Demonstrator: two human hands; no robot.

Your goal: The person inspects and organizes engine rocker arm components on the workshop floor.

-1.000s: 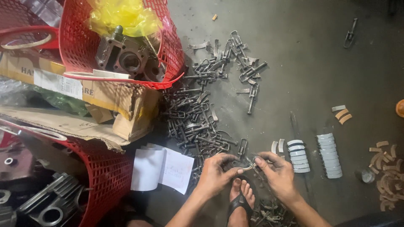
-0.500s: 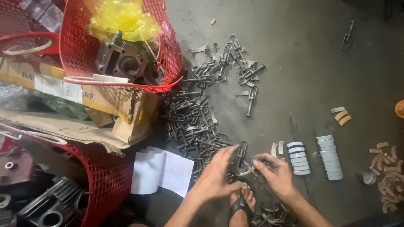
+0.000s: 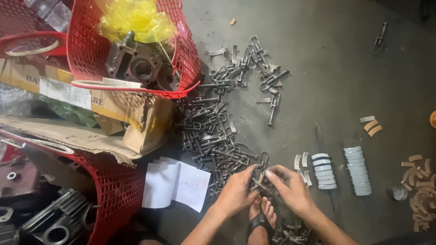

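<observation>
Dark concrete floor (image 3: 345, 77), littered with a pile of metal clips (image 3: 218, 131). Left hand (image 3: 237, 194) and right hand (image 3: 290, 188) together pinch one small metal clip (image 3: 260, 177) above a sandalled foot (image 3: 261, 218). Folded white paper sheet (image 3: 175, 183) lies left; brown cardboard box (image 3: 113, 115), white rectangular label (image 3: 66, 93), sits under red basket (image 3: 136, 50).
</observation>
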